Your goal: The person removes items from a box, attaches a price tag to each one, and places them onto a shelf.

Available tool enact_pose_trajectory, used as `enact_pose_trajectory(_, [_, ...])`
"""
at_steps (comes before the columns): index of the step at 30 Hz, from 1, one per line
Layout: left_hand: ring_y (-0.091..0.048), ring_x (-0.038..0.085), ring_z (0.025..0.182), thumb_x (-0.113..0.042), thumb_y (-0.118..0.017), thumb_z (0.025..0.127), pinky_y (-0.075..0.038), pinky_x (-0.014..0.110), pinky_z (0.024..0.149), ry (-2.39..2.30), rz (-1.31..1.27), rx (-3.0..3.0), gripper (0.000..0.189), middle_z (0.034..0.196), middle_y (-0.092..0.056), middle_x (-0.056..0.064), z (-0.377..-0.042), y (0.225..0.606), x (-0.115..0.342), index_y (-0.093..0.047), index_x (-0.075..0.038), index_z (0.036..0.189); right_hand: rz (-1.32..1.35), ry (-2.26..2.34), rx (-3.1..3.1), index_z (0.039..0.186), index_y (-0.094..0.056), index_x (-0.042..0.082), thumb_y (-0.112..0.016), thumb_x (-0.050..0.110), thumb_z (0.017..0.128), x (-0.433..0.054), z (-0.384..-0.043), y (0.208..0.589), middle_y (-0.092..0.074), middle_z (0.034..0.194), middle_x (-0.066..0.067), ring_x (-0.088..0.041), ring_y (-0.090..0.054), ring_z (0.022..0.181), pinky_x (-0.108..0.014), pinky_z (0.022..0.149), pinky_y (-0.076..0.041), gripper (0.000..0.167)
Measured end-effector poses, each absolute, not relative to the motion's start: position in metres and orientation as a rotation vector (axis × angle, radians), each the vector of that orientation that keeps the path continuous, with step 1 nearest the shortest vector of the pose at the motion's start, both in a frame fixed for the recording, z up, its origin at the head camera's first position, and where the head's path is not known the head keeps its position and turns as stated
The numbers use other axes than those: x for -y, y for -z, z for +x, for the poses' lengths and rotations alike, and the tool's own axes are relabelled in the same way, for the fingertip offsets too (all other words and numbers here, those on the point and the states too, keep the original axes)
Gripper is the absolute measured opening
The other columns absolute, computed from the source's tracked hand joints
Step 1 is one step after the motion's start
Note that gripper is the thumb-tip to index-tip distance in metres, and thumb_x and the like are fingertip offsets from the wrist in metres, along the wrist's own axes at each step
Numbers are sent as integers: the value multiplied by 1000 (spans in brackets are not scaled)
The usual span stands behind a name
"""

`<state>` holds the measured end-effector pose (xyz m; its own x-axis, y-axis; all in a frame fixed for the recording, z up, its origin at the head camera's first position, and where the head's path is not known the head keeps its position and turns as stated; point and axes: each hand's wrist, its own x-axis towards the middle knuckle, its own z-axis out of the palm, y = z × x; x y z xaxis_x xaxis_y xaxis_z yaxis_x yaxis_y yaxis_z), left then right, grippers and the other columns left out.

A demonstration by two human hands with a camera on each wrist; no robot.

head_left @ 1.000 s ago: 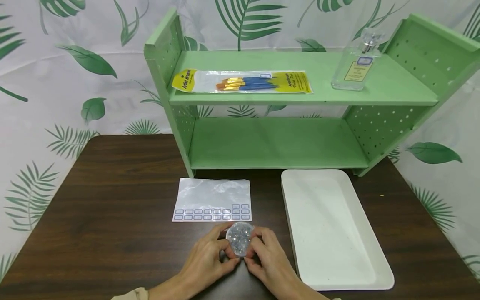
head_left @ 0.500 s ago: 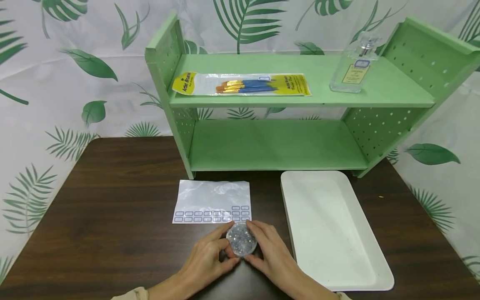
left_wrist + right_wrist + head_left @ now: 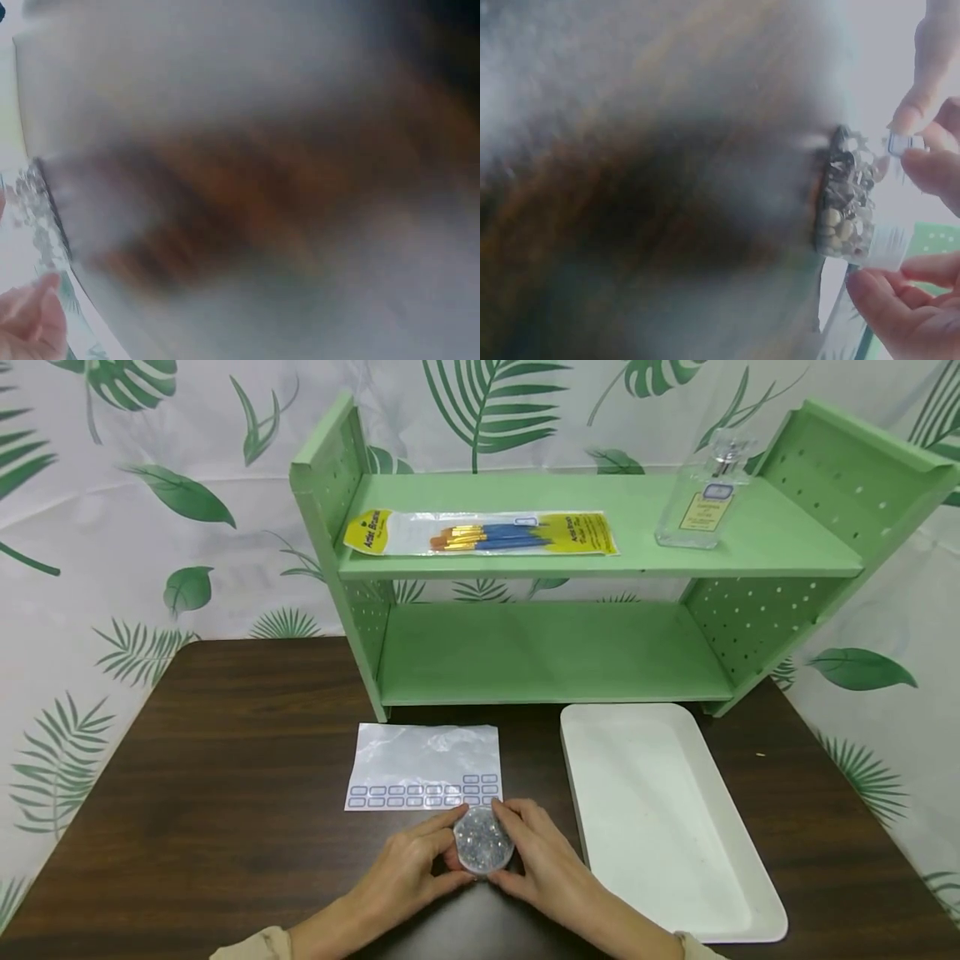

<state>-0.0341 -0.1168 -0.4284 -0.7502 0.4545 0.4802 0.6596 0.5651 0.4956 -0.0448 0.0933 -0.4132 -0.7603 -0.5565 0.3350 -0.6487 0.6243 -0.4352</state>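
Observation:
A small round clear jar (image 3: pixel 483 840) filled with shiny clear and pale beads is held between the two hands near the table's front. My left hand (image 3: pixel 408 864) grips its left side, thumb at the near edge and index finger at the far edge. On the other side, my right hand (image 3: pixel 543 864) spans the jar with thumb near and index finger far. A small blue-bordered label (image 3: pixel 905 142) shows at fingertips beside the jar (image 3: pixel 847 202) in the right wrist view. The left wrist view is mostly blurred, with a pinkish fingertip (image 3: pixel 34 322) low at the left.
Behind the hands lies a white sheet (image 3: pixel 423 756) with rows of blue-bordered labels. To the right is a shallow white tray (image 3: pixel 652 810). A green shelf (image 3: pixel 555 652) stands at the back, bearing a packet of brushes (image 3: pixel 480 533) and a glass perfume bottle (image 3: pixel 693 514).
My right hand's fingers were curled at the jar's right edge and have since spread round it, thumb near and index far. My left hand has stayed at the jar. The view has tilted slightly up.

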Motion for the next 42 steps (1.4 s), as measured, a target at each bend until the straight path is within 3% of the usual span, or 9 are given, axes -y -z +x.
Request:
enact_pose_trajectory(6, [-65, 26, 104, -17, -83, 67, -52, 26, 86, 972, -1091, 2466, 31, 117, -65, 16, -43, 425, 127, -52, -15, 68, 1023, -889, 2777, 126, -51, -8, -85, 17, 66, -94, -50, 410, -52, 113, -11, -17, -53, 101, -31, 87, -51, 74])
enact_pose_trajectory(12, [-66, 24, 102, -12, -83, 68, -52, 27, 86, 1054, -1118, 2493, 28, 105, -70, 12, -55, 414, 139, -55, -14, 70, 1012, -944, 2848, 125, -50, -2, -84, 18, 67, -95, -54, 408, -55, 117, -11, -20, -56, 106, -36, 91, -50, 70])
enact_pose_trajectory(17, [-69, 24, 90, -5, -81, 70, -55, 24, 75, 1243, -820, 2460, 22, 100, -71, 13, -70, 397, 151, -60, -12, 71, 1015, -957, 2874, 125, -48, -2, -82, 20, 68, -96, -57, 408, -58, 119, -13, -22, -58, 109, -38, 93, -49, 70])
enact_pose_trajectory(23, [-66, 8, 78, 0, -76, 75, -53, 16, 67, 1337, -345, 2261, 16, 97, -71, 10, -98, 369, 169, -65, -2, 86, 1017, -1004, 2896, 126, -48, -3, -82, 19, 69, -97, -58, 409, -58, 122, -15, -23, -58, 111, -39, 93, -49, 70])
enact_pose_trajectory(27, [-62, 9, 90, -2, -73, 80, -51, 13, 77, 1414, -137, 2165, 31, 102, -65, 14, -118, 353, 179, -60, 3, 107, 1032, -1011, 2887, 128, -47, -4, -82, 19, 69, -97, -59, 409, -57, 123, -16, -25, -57, 112, -40, 94, -48, 72])
enact_pose_trajectory(33, [-57, 19, 113, -7, -71, 83, -48, 26, 93, 1511, -60, 2120, 49, 123, -59, 10, -148, 342, 182, -51, -3, 128, 1049, -1002, 2865, 127, -48, -5, -82, 20, 68, -97, -59, 411, -59, 121, -15, -25, -58, 110, -39, 93, -49, 73])
enact_pose_trajectory(37, [-57, 25, 117, -7, -70, 84, -49, 28, 93, 1549, -99, 2124, 53, 126, -58, 15, -160, 344, 180, -49, -5, 133, 1042, -1005, 2862, 125, -50, -3, -83, 21, 67, -97, -59, 411, -59, 119, -13, -23, -59, 108, -38, 91, -50, 71])
enact_pose_trajectory(42, [-61, 30, 111, -3, -67, 85, -51, 22, 85, 1536, -89, 2093, 46, 122, -61, 18, -167, 347, 178, -54, -3, 129, 1019, -1016, 2877, 122, -51, -1, -84, 23, 66, -98, -59, 411, -59, 116, -10, -20, -60, 105, -36, 89, -51, 69])
